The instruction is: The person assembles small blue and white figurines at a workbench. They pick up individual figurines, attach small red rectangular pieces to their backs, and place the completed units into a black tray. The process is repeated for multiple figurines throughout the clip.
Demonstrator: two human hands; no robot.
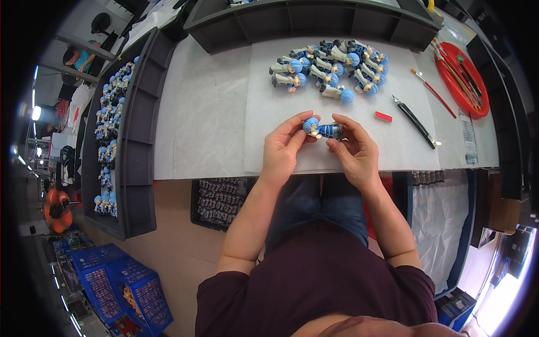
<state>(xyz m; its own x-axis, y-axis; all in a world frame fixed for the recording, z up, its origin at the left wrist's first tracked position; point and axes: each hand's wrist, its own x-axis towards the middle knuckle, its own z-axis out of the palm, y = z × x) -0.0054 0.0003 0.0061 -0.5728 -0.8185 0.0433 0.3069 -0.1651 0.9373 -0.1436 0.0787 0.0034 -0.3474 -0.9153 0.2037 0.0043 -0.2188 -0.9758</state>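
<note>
Between both hands, over the front of the white sheet (pixel 264 112), lies a small blue-haired figurine (pixel 328 131) turned sideways. My left hand (pixel 285 147) pinches it at the head end. Fingers of my right hand (pixel 357 150) close round its dark base end. Beyond the hands lies a group of similar figurines (pixel 331 73) with blue hair and white and blue clothes. To the right of my right hand are a small red block (pixel 383 117) and a black craft knife (pixel 414 122).
A thin brush (pixel 433 92) lies near a red oval tray (pixel 486 106) of brushes. Dark crates stand at the back (pixel 314 22) and left (pixel 147 112), the left one holding rows of figurines. Below the table edge, a bin of dark parts (pixel 220 201) sits left of my legs.
</note>
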